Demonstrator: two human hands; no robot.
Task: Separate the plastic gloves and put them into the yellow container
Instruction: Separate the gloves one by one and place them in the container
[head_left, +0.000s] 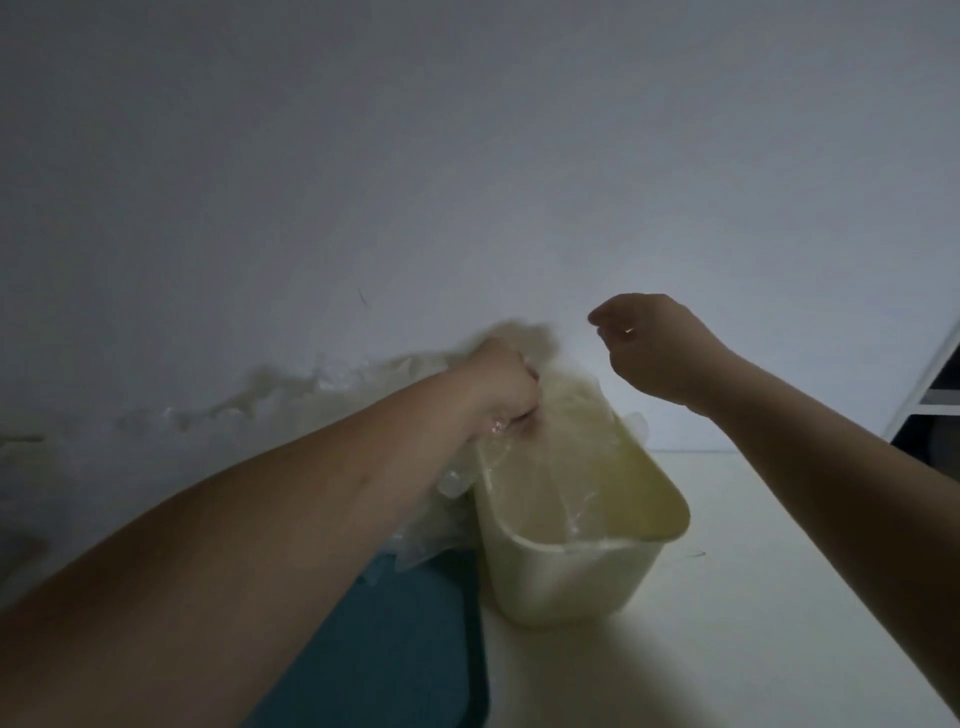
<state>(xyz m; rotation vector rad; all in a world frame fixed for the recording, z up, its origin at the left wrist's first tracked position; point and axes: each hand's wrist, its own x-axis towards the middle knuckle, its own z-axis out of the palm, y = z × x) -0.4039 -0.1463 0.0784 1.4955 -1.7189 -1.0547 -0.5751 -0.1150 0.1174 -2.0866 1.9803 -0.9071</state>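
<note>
The pale yellow container (566, 582) stands on the white table, its open top tilted toward me. My left hand (501, 384) reaches over its far left rim and grips a clear plastic glove (566, 457) that drapes down into the container. More crumpled clear gloves (431, 525) lie in a heap left of the container, under my left forearm. My right hand (649, 348) hovers in the air above and right of the container, fingers loosely curled, holding nothing that I can make out.
A teal tray or mat (410, 639) lies in front of the glove heap, left of the container. The white tabletop (753, 597) stretches right. A white wall rises behind, and a white frame (930, 384) stands at the right edge. The light is dim.
</note>
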